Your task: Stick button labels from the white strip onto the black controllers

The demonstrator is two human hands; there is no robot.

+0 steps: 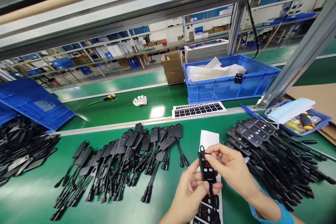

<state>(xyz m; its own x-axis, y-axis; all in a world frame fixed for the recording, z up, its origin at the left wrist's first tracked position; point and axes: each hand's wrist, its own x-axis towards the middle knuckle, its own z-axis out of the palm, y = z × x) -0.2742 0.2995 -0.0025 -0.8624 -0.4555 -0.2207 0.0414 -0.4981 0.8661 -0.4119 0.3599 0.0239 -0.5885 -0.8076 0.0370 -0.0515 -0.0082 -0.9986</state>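
My left hand (pixel 187 192) grips the lower part of a small black controller (pixel 207 168) with a cable hanging from it. My right hand (pixel 231 168) pinches its upper face with thumb and fingers, where a label with red marks and buttons sits. Under both hands lies a white sticker sheet (pixel 209 139) with black labels on its lower part. To the left lies a row of black controllers without labels (pixel 126 161). To the right is a pile of labelled controllers (pixel 259 147).
A second label sheet (pixel 198 109) lies on the green belt beyond a metal rail. A blue crate (pixel 228 84) holds plastic bags. A cardboard box (pixel 172 66), a white glove (pixel 140 100), a screwdriver (pixel 105 98) and a blue tray (pixel 296 119) are around.
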